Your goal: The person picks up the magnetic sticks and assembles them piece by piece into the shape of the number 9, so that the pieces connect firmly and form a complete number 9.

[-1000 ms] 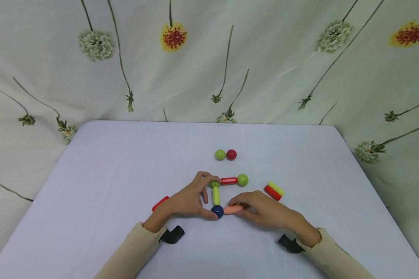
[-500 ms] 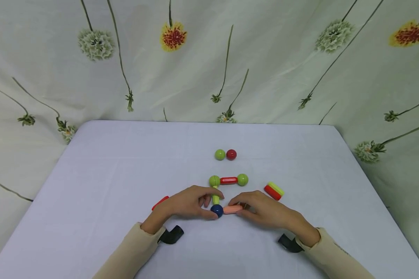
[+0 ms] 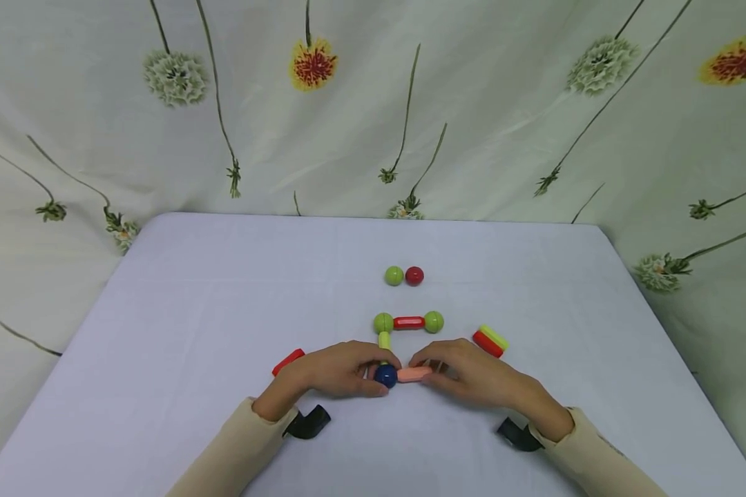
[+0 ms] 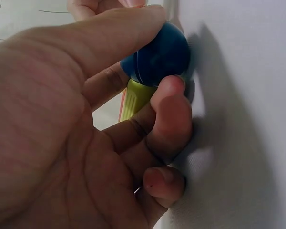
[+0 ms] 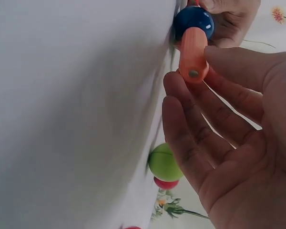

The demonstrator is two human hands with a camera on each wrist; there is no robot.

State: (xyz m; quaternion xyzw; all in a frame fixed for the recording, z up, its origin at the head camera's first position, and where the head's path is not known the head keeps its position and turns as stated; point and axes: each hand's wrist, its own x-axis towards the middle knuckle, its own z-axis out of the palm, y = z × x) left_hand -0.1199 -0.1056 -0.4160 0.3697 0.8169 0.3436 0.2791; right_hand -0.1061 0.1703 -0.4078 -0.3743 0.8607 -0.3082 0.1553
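My left hand (image 3: 351, 369) pinches a dark blue ball (image 3: 385, 375) between thumb and fingers; in the left wrist view the ball (image 4: 164, 55) sits under the thumb, with other fingers curled below. A salmon-orange rod (image 3: 414, 374) meets the ball's right side, and my right hand (image 3: 472, 373) pinches this rod. In the right wrist view the rod (image 5: 194, 55) shows a small metal disc in its near end. From the blue ball a yellow-green rod (image 3: 383, 339), partly hidden by my left fingers, runs back to a green ball (image 3: 383, 322). A red rod (image 3: 409, 322) links that to another green ball (image 3: 434, 322).
A loose green ball (image 3: 394, 276) and red ball (image 3: 414, 276) lie side by side farther back. Red and yellow-green rods (image 3: 490, 341) lie together behind my right hand. Another red rod (image 3: 288, 362) is partly behind my left wrist. White cloth covers the table (image 3: 193, 290).
My left index finger has come forward from the near-left green ball, along the yellow-green rod, to the blue ball. The right hand stays on the orange rod.
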